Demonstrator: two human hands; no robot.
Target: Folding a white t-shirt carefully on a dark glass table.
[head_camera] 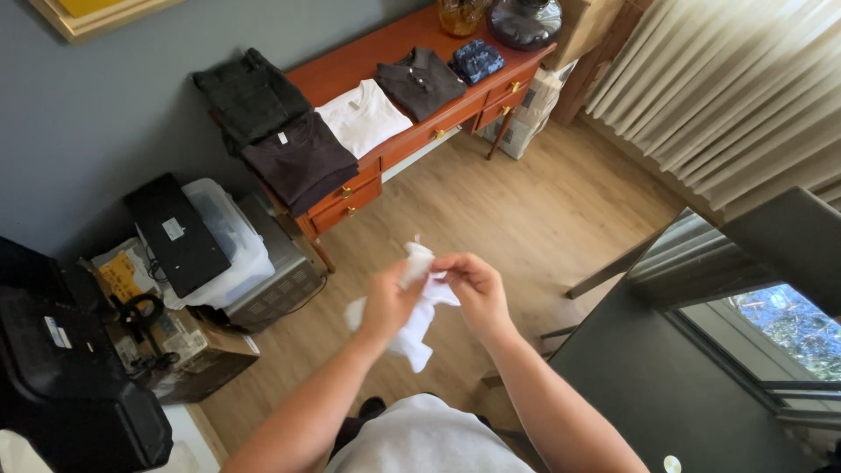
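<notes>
Cloth [419, 308] — between both hands' grips.

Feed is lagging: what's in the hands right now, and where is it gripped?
Both hands, left and right, hold a small white cloth by its bunched upper part; the rest hangs below.

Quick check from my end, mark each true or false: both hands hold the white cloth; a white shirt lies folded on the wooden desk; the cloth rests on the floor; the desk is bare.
1. Both hands hold the white cloth. True: the left hand and right hand grip the white cloth.
2. A white shirt lies folded on the wooden desk. True.
3. The cloth rests on the floor. False: it hangs in the air above the floor.
4. The desk is bare. False: several folded garments lie on it.
</notes>
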